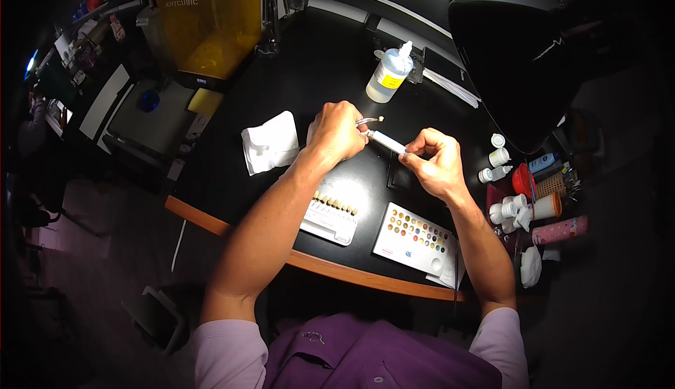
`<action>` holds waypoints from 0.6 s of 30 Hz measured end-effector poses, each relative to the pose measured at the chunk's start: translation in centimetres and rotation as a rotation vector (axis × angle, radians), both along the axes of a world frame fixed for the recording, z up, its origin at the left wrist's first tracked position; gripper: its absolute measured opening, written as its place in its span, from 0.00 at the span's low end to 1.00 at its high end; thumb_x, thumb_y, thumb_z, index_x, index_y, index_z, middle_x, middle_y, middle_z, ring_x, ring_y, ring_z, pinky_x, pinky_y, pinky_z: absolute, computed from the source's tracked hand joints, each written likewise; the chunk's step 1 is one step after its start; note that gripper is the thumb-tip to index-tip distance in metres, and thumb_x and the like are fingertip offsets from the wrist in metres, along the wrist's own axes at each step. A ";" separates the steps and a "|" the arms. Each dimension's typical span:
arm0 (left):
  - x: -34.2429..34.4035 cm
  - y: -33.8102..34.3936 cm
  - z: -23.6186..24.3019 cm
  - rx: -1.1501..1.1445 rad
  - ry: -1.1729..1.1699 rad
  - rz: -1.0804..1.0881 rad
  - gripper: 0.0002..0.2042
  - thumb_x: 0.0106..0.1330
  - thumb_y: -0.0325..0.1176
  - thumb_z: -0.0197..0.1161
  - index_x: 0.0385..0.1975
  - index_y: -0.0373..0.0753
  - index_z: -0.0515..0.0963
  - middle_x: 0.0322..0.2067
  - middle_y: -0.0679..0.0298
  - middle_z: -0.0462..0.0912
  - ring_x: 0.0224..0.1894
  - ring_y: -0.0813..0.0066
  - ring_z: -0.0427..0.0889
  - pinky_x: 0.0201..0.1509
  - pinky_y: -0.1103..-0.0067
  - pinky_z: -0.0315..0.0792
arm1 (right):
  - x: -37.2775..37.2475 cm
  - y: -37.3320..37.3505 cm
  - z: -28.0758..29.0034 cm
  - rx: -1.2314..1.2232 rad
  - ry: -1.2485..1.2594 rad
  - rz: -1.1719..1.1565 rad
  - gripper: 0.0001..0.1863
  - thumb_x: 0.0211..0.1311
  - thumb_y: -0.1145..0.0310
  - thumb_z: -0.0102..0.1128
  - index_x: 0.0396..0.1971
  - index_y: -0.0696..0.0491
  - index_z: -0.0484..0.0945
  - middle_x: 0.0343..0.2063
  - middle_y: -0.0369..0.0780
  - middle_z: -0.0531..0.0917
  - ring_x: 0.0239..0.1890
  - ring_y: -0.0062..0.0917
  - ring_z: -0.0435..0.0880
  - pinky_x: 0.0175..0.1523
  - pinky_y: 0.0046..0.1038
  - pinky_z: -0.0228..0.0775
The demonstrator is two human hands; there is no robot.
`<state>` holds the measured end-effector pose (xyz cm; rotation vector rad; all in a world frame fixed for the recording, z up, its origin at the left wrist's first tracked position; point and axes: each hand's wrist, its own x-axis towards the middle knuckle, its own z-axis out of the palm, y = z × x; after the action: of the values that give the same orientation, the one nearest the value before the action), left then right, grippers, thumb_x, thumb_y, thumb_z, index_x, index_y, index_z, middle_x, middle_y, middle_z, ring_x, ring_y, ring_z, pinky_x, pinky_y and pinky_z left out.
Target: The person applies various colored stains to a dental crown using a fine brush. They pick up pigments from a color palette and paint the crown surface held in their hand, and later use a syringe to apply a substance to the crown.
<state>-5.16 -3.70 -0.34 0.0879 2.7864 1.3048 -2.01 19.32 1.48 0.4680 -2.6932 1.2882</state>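
Observation:
Over the black table, my left hand (336, 132) is closed round slim metal tweezers (365, 120). Their bent tip carries a small tooth-coloured piece (380, 118), too small to name for certain. My right hand (437, 162) pinches one end of a white, bar-shaped tool (389, 142). The tool's narrow metallic end reaches the fingers of my left hand; whether they grip it too is hidden. Below the hands lie a tooth shade guide (329, 228) with a row of tabs and a white palette (415, 245) dotted with coloured spots.
A folded white tissue (271, 143) lies left of my left hand. Beyond the hands stands a clear bottle (389, 74) with a yellow label. Small white jars (499, 157) and a red bowl (522, 179) crowd the right side. An amber-hooded machine (211, 20) stands back left.

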 end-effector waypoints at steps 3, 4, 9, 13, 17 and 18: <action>-0.2 0.0 -0.6 0.008 0.030 -0.006 0.07 0.61 0.30 0.79 0.38 0.40 0.93 0.33 0.57 0.94 0.38 0.68 0.94 0.49 0.71 0.85 | 0.3 0.0 0.3 0.020 -0.039 -0.022 0.09 0.50 0.77 0.76 0.23 0.58 0.81 0.26 0.39 0.87 0.31 0.21 0.89 0.37 0.26 0.77; -0.4 -0.2 -1.0 0.006 0.031 -0.008 0.07 0.61 0.30 0.79 0.38 0.40 0.93 0.33 0.57 0.94 0.38 0.68 0.94 0.49 0.71 0.85 | 0.5 0.0 0.5 0.031 -0.058 -0.035 0.09 0.50 0.77 0.76 0.24 0.58 0.81 0.26 0.39 0.87 0.31 0.21 0.89 0.37 0.26 0.77; -2.1 -2.2 -1.4 0.181 0.176 0.017 0.11 0.55 0.26 0.79 0.39 0.38 0.93 0.30 0.60 0.94 0.35 0.75 0.93 0.48 0.77 0.85 | 1.7 1.0 1.0 -0.006 -0.020 -0.032 0.09 0.51 0.76 0.76 0.26 0.58 0.81 0.25 0.39 0.87 0.31 0.21 0.89 0.38 0.25 0.79; -2.0 -4.2 -0.4 0.047 0.125 0.113 0.10 0.55 0.28 0.81 0.37 0.39 0.93 0.32 0.59 0.94 0.36 0.72 0.93 0.50 0.76 0.85 | 2.7 1.0 1.8 -0.036 -0.008 0.009 0.08 0.53 0.77 0.75 0.26 0.58 0.81 0.27 0.40 0.87 0.32 0.22 0.90 0.38 0.25 0.80; -1.6 -4.3 0.2 -0.062 0.075 0.119 0.09 0.56 0.30 0.81 0.37 0.39 0.93 0.33 0.57 0.94 0.37 0.69 0.93 0.51 0.74 0.85 | 3.4 1.0 2.1 -0.029 0.004 0.035 0.08 0.54 0.77 0.75 0.27 0.59 0.81 0.27 0.40 0.87 0.32 0.22 0.91 0.38 0.24 0.81; -1.6 -4.5 0.3 -0.055 0.081 0.156 0.09 0.56 0.30 0.81 0.36 0.40 0.93 0.33 0.57 0.94 0.37 0.68 0.93 0.51 0.74 0.85 | 3.5 1.1 2.0 -0.036 0.010 0.041 0.08 0.54 0.77 0.75 0.27 0.59 0.81 0.27 0.40 0.87 0.32 0.23 0.91 0.38 0.24 0.81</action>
<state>-6.73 -8.20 -0.07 -0.0830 2.9484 1.2822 1.47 20.42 3.45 0.5263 -2.6612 1.3387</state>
